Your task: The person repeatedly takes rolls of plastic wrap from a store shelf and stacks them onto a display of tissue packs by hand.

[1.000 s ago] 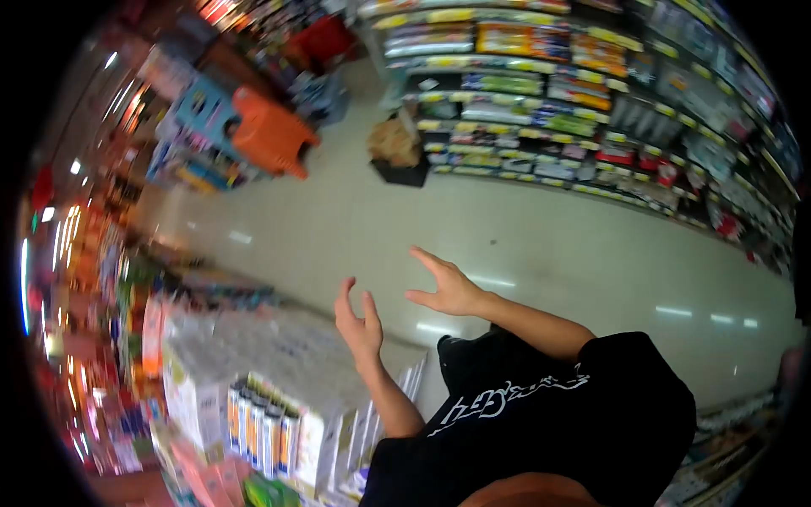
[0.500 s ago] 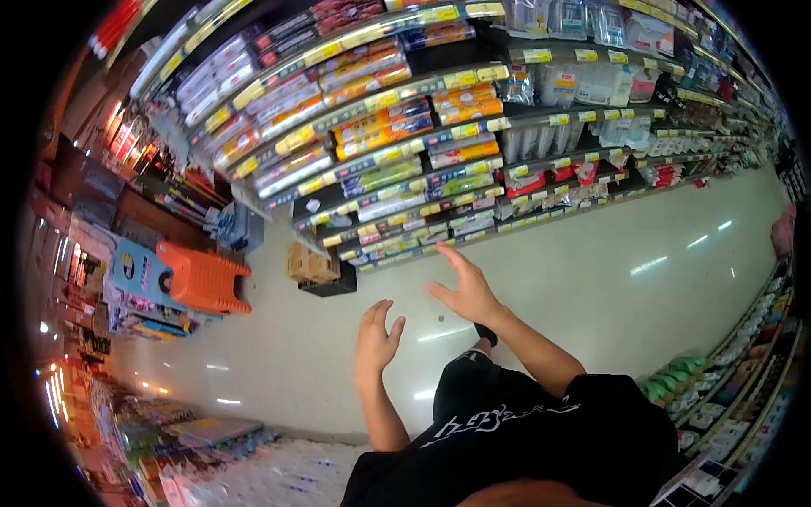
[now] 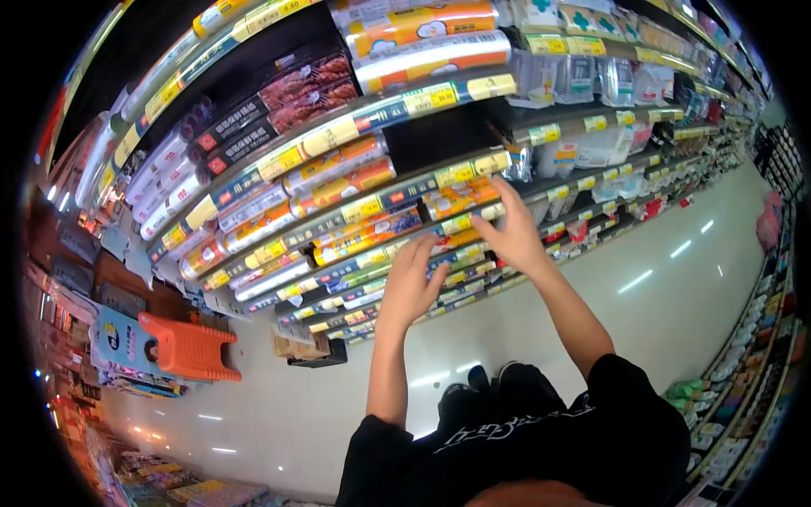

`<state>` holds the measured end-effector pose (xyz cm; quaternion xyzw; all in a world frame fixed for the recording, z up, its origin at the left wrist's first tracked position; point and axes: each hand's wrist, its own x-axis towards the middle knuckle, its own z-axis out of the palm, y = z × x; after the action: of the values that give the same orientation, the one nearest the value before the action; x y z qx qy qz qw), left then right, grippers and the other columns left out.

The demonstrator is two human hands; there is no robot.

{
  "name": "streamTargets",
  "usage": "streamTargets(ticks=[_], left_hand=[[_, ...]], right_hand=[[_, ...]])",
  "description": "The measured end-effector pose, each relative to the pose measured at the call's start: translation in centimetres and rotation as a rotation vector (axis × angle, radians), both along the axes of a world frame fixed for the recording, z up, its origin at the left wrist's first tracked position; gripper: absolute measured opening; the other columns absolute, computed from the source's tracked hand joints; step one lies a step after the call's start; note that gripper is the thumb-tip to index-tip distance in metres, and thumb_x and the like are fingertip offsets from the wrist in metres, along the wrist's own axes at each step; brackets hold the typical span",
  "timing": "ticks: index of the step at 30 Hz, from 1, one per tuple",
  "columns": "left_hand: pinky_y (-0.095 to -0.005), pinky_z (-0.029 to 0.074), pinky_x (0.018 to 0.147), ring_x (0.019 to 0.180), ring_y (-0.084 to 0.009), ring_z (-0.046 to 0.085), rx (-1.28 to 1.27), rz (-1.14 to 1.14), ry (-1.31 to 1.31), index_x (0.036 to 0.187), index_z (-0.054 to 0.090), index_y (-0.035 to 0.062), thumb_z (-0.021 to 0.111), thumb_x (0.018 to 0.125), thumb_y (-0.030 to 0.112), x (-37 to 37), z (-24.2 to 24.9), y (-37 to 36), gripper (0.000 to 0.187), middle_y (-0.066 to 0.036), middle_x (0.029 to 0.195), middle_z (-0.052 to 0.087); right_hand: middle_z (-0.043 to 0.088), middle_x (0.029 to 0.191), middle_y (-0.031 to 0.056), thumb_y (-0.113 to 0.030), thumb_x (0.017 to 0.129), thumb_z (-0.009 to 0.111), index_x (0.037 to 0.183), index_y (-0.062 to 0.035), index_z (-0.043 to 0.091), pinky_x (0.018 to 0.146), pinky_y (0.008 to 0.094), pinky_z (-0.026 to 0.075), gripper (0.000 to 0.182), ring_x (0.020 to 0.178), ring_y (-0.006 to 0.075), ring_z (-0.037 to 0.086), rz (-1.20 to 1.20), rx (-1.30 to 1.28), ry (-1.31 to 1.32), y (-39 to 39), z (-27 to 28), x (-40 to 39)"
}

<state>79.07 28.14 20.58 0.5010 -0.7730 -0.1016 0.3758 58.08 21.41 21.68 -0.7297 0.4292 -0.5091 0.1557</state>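
Observation:
My left hand (image 3: 410, 283) is raised in front of the lower shelves, fingers apart, with nothing in it. To its right, my right hand (image 3: 509, 230) reaches up toward the shelf edge, thumb and fingers spread and holding nothing. Near its fingertips lie orange packs (image 3: 460, 196). Orange and purple boxes (image 3: 367, 237) are on the same shelf, above my left hand. Higher up are black boxes with a red food picture (image 3: 308, 89) and white-and-orange rolls (image 3: 431, 61). Whether any fingertip touches the shelf or a pack, I cannot tell.
Clear plastic packs (image 3: 574, 80) fill the shelves at the right. Orange stacked stools (image 3: 190, 346) stand at the left, and a cardboard box (image 3: 297, 346) sits on the floor (image 3: 338, 406) by the shelf end. Another shelf (image 3: 743, 363) curves along the right edge.
The shelves are now closer and fill more of the view. Both hands have moved up and in front of the lower shelves, still empty and with fingers apart.

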Motion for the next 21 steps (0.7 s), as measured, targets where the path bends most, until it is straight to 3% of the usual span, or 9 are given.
streamTargets(ticks=[5, 8, 10, 11, 12, 13, 14, 21], left_hand=[[-0.0447, 0.041, 0.101, 0.118, -0.0407, 0.050, -0.177, -0.016, -0.120, 0.126, 0.051, -0.0033, 0.061, 0.086, 0.016, -1.0, 3.1, -11.1, 0.046, -0.025, 0.127, 0.053], [-0.0453, 0.038, 0.104, 0.122, -0.0428, 0.047, -0.059, 0.109, -0.158, 0.129, 0.048, -0.0038, 0.058, 0.088, 0.017, -1.3, 4.0, -17.5, 0.048, -0.028, 0.129, 0.050], [-0.0473, 0.037, 0.105, 0.123, -0.0437, 0.046, -0.076, 0.279, -0.320, 0.131, 0.047, -0.0028, 0.058, 0.087, 0.021, -1.9, 4.2, -21.4, 0.051, -0.030, 0.131, 0.048], [-0.0470, 0.035, 0.107, 0.125, -0.0435, 0.045, -0.043, 0.234, -0.295, 0.132, 0.047, -0.0001, 0.058, 0.086, 0.027, -1.7, 5.0, -23.2, 0.054, -0.028, 0.134, 0.047], [-0.0452, 0.036, 0.107, 0.122, -0.0433, 0.047, -0.220, 0.289, -0.361, 0.133, 0.047, 0.0037, 0.058, 0.087, 0.029, -1.7, 4.7, -25.7, 0.054, -0.024, 0.134, 0.050], [-0.0448, 0.037, 0.105, 0.121, -0.0420, 0.048, -0.177, 0.238, -0.333, 0.129, 0.050, 0.0049, 0.058, 0.087, 0.029, -1.8, 6.1, -26.6, 0.049, -0.022, 0.131, 0.053], [-0.0445, 0.038, 0.104, 0.120, -0.0406, 0.050, -0.137, 0.194, -0.304, 0.126, 0.053, 0.0062, 0.058, 0.087, 0.030, -1.7, 7.6, -27.6, 0.045, -0.021, 0.129, 0.055], [-0.0446, 0.038, 0.103, 0.119, -0.0398, 0.050, -0.016, 0.325, -0.250, 0.123, 0.055, 0.0065, 0.058, 0.087, 0.030, 0.3, 7.3, -33.8, 0.042, -0.020, 0.128, 0.055]], right_hand=[[0.039, 0.141, 0.0299, -0.025, 0.081, 0.070, 0.134, 0.0065, 0.041, 0.109, 0.0429, 0.034, 0.068, 0.130, 0.0435, 0.041, -0.104, -0.026, 0.195, -11.4, 2.2, 1.4], [0.043, 0.136, 0.0319, -0.026, 0.079, 0.071, 0.131, 0.0069, 0.044, 0.107, 0.0433, 0.036, 0.067, 0.128, 0.0454, 0.041, -0.172, 0.087, 0.400, -17.5, 4.3, 2.9], [0.049, 0.131, 0.0268, -0.026, 0.078, 0.069, 0.128, 0.0006, 0.048, 0.104, 0.0466, 0.037, 0.060, 0.122, 0.0449, 0.044, -0.130, -0.104, 0.385, -22.5, 2.7, 3.4], [0.052, 0.125, 0.0239, -0.026, 0.078, 0.069, 0.124, -0.0021, 0.050, 0.101, 0.0467, 0.038, 0.055, 0.118, 0.0432, 0.047, -0.133, -0.273, 0.433, -25.4, 2.8, 3.8], [0.055, 0.119, 0.0210, -0.026, 0.078, 0.069, 0.120, -0.0049, 0.053, 0.098, 0.0468, 0.040, 0.050, 0.114, 0.0415, 0.049, -0.136, -0.437, 0.477, -27.9, 2.5, 4.3], [0.058, 0.107, 0.0149, -0.026, 0.080, 0.066, 0.110, -0.0075, 0.056, 0.091, 0.0436, 0.043, 0.037, 0.108, 0.0366, 0.053, -0.078, -0.611, 0.339, -30.0, 1.8, 4.3], [0.060, 0.104, 0.0107, -0.027, 0.083, 0.062, 0.107, -0.0088, 0.058, 0.089, 0.0403, 0.044, 0.031, 0.107, 0.0333, 0.055, -0.179, -0.716, 0.407, -33.9, -0.8, 4.2], [0.061, 0.106, 0.0106, -0.028, 0.084, 0.062, 0.109, -0.0084, 0.059, 0.091, 0.0405, 0.044, 0.032, 0.107, 0.0330, 0.055, -0.229, -0.321, 0.447, -38.1, -4.5, 4.8]])
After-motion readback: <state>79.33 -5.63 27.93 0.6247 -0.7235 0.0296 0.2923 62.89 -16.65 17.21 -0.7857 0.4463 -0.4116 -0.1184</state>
